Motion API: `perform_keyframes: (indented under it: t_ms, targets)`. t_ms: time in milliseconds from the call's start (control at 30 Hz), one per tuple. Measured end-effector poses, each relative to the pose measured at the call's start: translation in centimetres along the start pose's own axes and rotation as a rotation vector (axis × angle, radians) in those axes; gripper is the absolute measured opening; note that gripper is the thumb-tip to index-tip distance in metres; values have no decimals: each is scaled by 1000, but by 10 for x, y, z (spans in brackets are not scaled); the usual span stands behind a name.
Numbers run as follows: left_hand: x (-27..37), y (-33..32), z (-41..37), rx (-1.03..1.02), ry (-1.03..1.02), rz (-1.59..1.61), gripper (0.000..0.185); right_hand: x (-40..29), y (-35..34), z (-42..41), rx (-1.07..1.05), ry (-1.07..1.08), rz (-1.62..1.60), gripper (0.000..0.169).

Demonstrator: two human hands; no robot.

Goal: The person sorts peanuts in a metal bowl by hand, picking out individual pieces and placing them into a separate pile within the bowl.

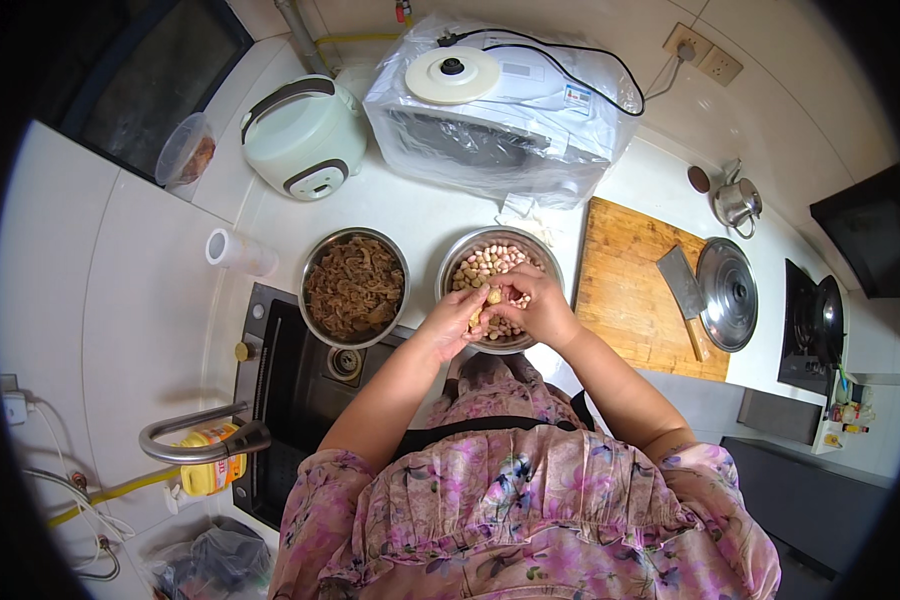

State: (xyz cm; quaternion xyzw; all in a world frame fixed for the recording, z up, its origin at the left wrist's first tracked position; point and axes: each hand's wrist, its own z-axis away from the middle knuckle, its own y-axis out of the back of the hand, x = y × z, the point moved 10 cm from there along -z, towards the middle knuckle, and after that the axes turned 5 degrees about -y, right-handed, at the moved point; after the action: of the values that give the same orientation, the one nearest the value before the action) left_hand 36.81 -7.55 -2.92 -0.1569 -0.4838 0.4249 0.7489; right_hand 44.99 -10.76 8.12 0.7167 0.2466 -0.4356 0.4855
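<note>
Both hands are held over a steel bowl [444, 277] of peanuts. Pink shelled kernels [502, 257] lie in it alongside unshelled peanuts [466, 280]. Between the fingertips of my left hand [450, 322] and my right hand [544, 309] is a pale peanut in its shell [494, 296]. Another tan piece, perhaps shell, shows under my left fingers. To the left, a second steel bowl [403, 315] is full of brown, shredded-looking pieces [355, 289]; I cannot tell exactly what they are.
A dark sink [300, 382] with a metal tap [195, 450] lies left. On the right are a wooden cutting board [622, 292], a cleaver [682, 285] and a pan lid [729, 294]. Behind stand a rice cooker [304, 139] and a plastic-wrapped appliance [487, 142].
</note>
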Motion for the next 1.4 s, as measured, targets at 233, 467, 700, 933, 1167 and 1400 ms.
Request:
perform_keyframes:
  t_ms: [233,467,700,933,1167,1400]
  targets:
    - [-1,5,0,-57,55,-161,30,23,-27,2,-303,-93,-108,25]
    - [2,10,-2,-18,-5,-226,28,4,-12,-2,-130,-25,69,17]
    - [21,-11,2,-75,-169,-469,24,-9,1,-1,33,90,192,14]
    - [29,-16,2,-12,-281,-481,21,-13,2,2,112,148,226,13]
    - [17,-5,-2,12,-166,-458,25,-2,-6,6,77,110,268,14]
    - [11,2,-6,80,-146,-452,33,0,-16,9,22,88,282,16]
